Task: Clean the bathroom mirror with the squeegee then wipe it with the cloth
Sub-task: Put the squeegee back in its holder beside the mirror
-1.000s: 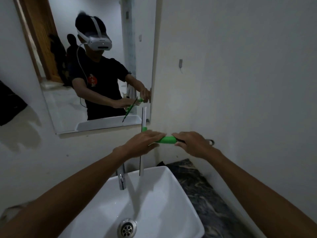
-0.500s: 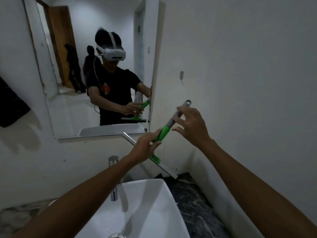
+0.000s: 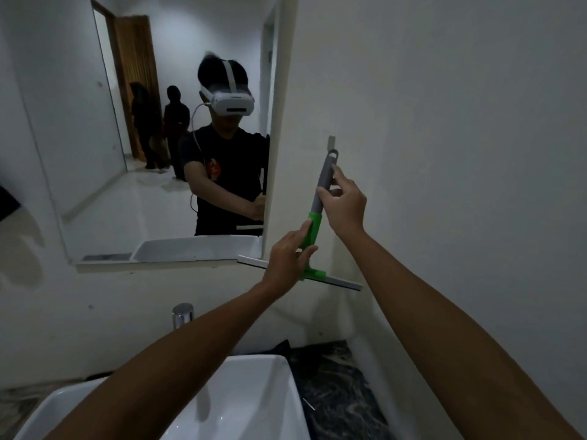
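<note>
The mirror (image 3: 152, 154) filled the view from nine to twelve o'clock, its lower edge above the white sink (image 3: 254, 401). Just past its right edge, near centre, the squeegee (image 3: 313, 230) stood nearly upright against the wall, blade at the bottom and the loop of its grey handle at the top, close under a small wall hook (image 3: 331, 141) at about one o'clock.

The left hand (image 3: 286, 262) pinched the green neck from the nine o'clock side, fingers curled lightly round it. The right hand (image 3: 344, 206) held the grey shaft between thumb and fingertips, the other fingers half open.

The squeegee appeared to be going to or coming from the hook; which one could not be told. Done well, the right hand would steer the loop while the left steadied the neck and kept the blade from scraping the wall or knocking the mirror's corner. A firmer right-hand wrap would help before any stroke on the glass.

No cloth was in view.
</note>
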